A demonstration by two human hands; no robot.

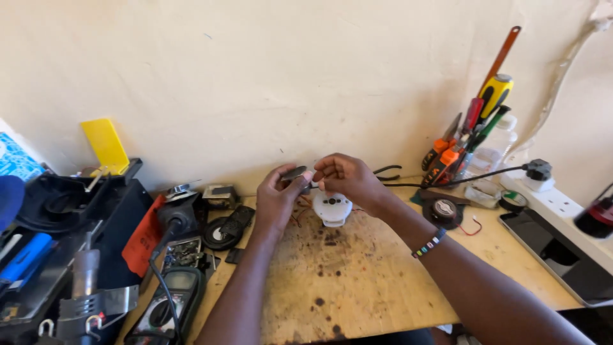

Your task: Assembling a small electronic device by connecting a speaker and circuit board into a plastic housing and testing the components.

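Both hands are raised together over the far middle of the wooden bench [357,281]. My left hand [276,198] pinches a small dark oval part [294,172] between thumb and fingers. My right hand [345,177] meets it from the right, fingertips closed on the same part or on thin wires by it; which one is unclear. Just below the hands rests a round white plastic housing [332,209] with a dark centre hole, and thin red wires trail from it. A bead bracelet [428,243] circles my right wrist.
A multimeter [174,295] and black open toolbox [57,243] sit at the left. A jar of screwdrivers and pliers [476,137] stands back right, beside a black tape roll [444,209], a white power strip [562,207] and a dark tablet [555,252]. Black pliers [387,171] lie by the wall.
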